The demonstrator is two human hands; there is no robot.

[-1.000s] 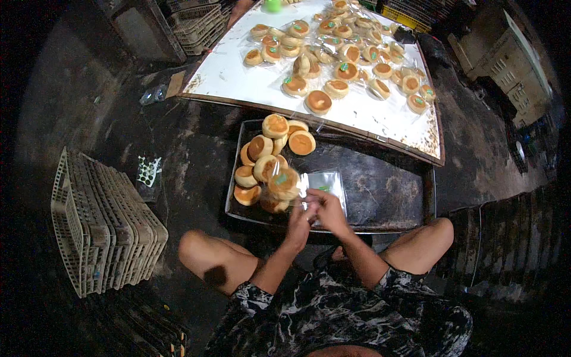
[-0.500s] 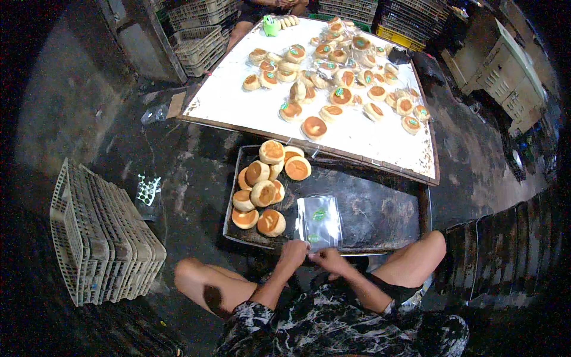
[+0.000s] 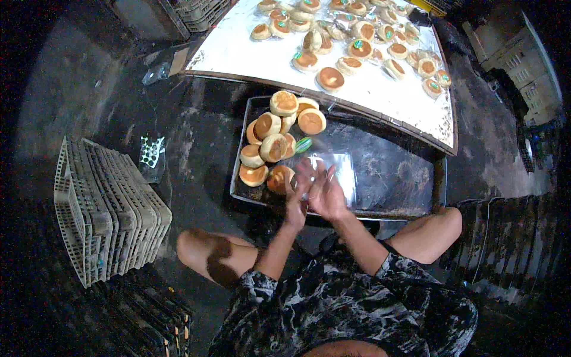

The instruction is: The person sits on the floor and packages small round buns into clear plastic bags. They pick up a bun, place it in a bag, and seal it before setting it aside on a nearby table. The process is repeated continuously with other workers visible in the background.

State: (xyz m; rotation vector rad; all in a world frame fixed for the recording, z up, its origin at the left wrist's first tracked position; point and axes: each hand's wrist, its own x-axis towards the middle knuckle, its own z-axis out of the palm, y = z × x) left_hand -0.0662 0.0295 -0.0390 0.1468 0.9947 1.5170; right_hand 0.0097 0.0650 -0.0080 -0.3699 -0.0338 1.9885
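My left hand (image 3: 294, 202) and my right hand (image 3: 327, 193) are close together over the near edge of a dark metal tray (image 3: 398, 172), their fingers blurred by motion. A clear plastic bag, mostly lost in the blur, seems to stretch up from my right hand; its green label (image 3: 303, 144) shows beside the buns. How my left fingers are set cannot be made out. Behind my right hand, flat clear bags (image 3: 344, 169) lie shining in the tray. Round browned buns (image 3: 273, 147) are heaped at the tray's left end, the nearest one partly covered by my left fingers.
Beyond the tray stands a white-topped table (image 3: 250, 62) with many buns, several bagged with green labels. Stacked plastic crates (image 3: 113, 214) are at the left. A label sheet (image 3: 152, 151) lies on the floor. Dark stacked trays (image 3: 511, 238) are at the right.
Both hands have risen from the tray's near edge to over the bags and nearest bun. A green label now appears beside the buns. The view has tilted down, so the scene sits higher.
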